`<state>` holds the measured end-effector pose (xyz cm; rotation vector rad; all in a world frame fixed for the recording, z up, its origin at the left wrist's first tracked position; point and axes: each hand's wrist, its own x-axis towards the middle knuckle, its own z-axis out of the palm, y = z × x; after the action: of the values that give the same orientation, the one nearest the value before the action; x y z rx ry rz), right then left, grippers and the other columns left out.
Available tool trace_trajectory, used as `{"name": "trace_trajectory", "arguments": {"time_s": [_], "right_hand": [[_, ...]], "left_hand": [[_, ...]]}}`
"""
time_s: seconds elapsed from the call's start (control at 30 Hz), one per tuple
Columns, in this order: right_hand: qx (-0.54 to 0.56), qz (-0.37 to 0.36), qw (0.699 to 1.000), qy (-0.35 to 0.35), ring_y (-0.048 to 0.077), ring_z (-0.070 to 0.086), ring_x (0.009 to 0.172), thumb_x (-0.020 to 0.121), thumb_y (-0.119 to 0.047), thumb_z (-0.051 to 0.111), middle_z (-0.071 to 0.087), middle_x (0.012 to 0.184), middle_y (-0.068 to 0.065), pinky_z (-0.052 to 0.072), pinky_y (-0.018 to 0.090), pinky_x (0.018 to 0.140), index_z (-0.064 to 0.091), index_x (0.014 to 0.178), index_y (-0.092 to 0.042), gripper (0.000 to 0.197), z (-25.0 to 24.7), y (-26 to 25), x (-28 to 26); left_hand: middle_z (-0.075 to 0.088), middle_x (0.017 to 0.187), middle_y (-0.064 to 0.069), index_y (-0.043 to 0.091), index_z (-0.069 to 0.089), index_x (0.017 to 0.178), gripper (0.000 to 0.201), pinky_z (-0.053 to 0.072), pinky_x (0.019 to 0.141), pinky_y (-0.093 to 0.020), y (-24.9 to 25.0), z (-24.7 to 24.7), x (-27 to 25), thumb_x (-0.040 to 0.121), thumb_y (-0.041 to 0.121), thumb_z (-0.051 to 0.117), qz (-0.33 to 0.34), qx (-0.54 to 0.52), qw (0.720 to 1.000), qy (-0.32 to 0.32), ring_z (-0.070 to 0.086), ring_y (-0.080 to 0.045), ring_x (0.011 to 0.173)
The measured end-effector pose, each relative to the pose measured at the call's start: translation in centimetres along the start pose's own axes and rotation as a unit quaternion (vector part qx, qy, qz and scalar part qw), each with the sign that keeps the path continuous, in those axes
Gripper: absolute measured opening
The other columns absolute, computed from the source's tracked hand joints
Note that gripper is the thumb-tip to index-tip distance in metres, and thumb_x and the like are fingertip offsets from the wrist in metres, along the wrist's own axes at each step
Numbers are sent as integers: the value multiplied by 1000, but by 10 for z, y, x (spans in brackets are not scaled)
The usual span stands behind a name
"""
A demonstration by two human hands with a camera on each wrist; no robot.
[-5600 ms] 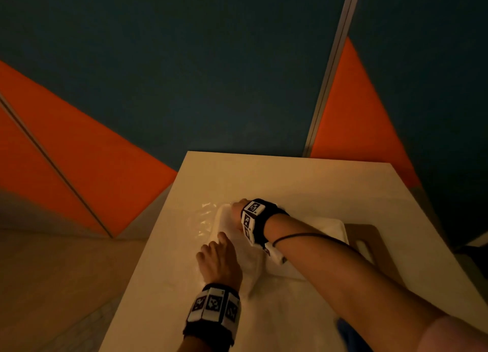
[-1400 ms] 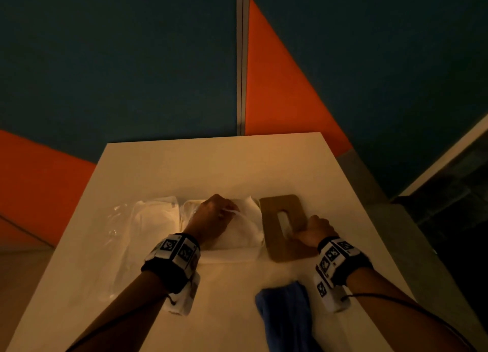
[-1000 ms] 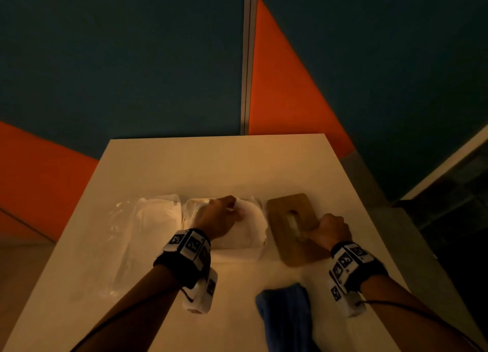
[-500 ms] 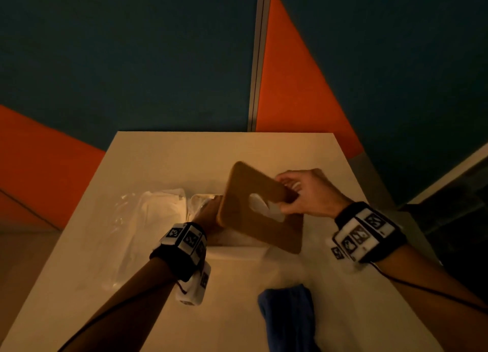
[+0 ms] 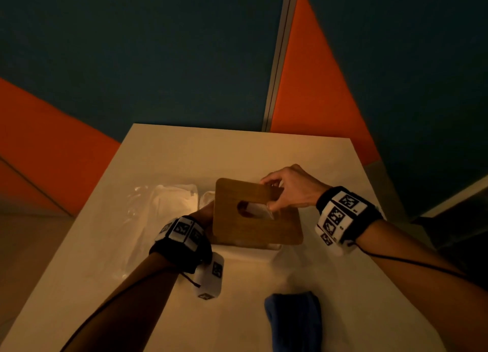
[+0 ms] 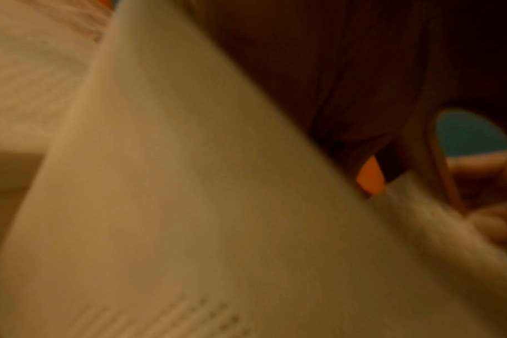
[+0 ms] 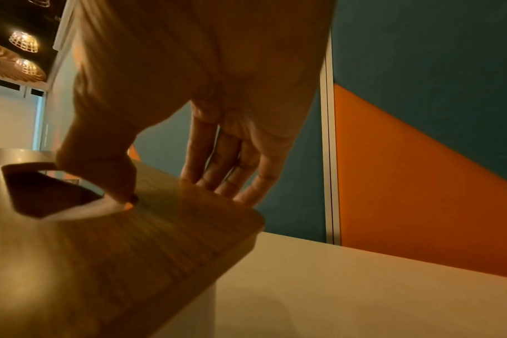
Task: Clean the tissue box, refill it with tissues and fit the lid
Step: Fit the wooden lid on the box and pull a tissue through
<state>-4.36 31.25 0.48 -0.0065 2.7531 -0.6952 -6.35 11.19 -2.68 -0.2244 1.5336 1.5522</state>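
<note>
A blue cloth lies on the white table.

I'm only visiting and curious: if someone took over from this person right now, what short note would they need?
Right hand: pinches the wooden lid, thumb at its slot, tilted over the tissue box.
Left hand: mostly hidden under the lid, at the tissues; its grip is unclear.
Blue cloth lies near the table's front edge; clear wrapper left of the box.
Done: tissues are in.
Left: feed a tissue through the slot, seat the lid.
</note>
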Motion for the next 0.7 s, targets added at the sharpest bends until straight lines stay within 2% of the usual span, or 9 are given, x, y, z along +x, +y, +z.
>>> {"name": "trace_trajectory", "arguments": {"time_s": [0.07, 0.1, 0.2, 0.27, 0.33, 0.43, 0.5, 0.57, 0.7], "right_hand": [[6, 5, 1000, -2, 15, 52, 110, 69, -31, 80, 64, 123, 4, 46, 33, 98, 59, 130, -22, 65, 1, 2, 2], [13, 7, 1000, -2, 15, 52, 110, 69, -31, 81, 64, 124, 4, 46, 33, 98, 59, 130, -21, 66, 1, 2, 2], [28, 0, 1000, 5, 8, 52, 102, 70, -28, 81, 65, 123, 4, 42, 22, 87, 59, 129, -17, 64, 0, 2, 4], [34, -1, 999, 8, 7, 52, 100, 71, -26, 81, 66, 123, 5, 40, 20, 85, 60, 128, -16, 62, -1, 2, 4], [31, 3, 1000, 0, 10, 55, 103, 70, -27, 81, 66, 123, 4, 44, 23, 90, 60, 129, -17, 63, -2, 1, 5], [22, 3, 1000, -19, 12, 56, 107, 70, -28, 81, 65, 124, 4, 46, 26, 94, 59, 129, -17, 64, -1, -2, 4], [17, 2, 999, -29, 14, 57, 109, 70, -29, 81, 64, 125, 4, 48, 28, 95, 59, 130, -16, 65, 1, -5, 4], [7, 0, 999, -37, 17, 59, 107, 69, -29, 82, 65, 122, 4, 50, 30, 93, 59, 129, -15, 66, 2, -8, 6], [10, -3, 999, -44, 12, 59, 94, 70, -27, 80, 68, 98, -4, 44, 24, 77, 70, 112, -18, 44, 6, -12, 9]], "left_hand": [[64, 103, -18, 4, 50, 124, 36, 53, 87, -39, 3, -5, 1, 101, 19, 28, 13, -13, 1000, -8, 64, -25, 89], [57, 116, -21, 2, 54, 122, 35, 51, 91, -41, 4, -7, 1, 100, 17, 30, 24, -9, 999, -20, 59, -28, 96], [74, 86, -12, 8, 72, 88, 40, 59, 62, -27, 9, -12, 2, 98, 12, 33, 31, -24, 998, -50, 72, -20, 68], [75, 72, -6, 9, 70, 94, 42, 58, 59, -26, 16, -14, -1, 99, 12, 29, 41, -16, 998, -50, 71, -16, 61], [71, 88, -11, 5, 67, 105, 39, 57, 72, -32, 24, -23, -3, 99, 11, 29, 69, 6, 997, -29, 69, -20, 74], [63, 99, -14, 2, 54, 121, 30, 58, 67, -26, 40, -38, -8, 97, 2, 35, 114, 127, 984, 51, 66, -18, 74], [61, 108, -14, 8, 55, 118, 25, 55, 73, -31, 47, -37, -12, 94, 6, 46, 200, 296, 923, 142, 64, -23, 83], [61, 112, -10, 14, 59, 114, 25, 52, 74, -30, 51, -24, -19, 90, 13, 57, 328, 473, 783, 236, 61, -21, 87], [55, 119, -1, 23, 61, 114, 26, 53, 76, -29, 38, 12, -21, 89, 22, 57, 379, 683, 617, 96, 61, -16, 91]]}}
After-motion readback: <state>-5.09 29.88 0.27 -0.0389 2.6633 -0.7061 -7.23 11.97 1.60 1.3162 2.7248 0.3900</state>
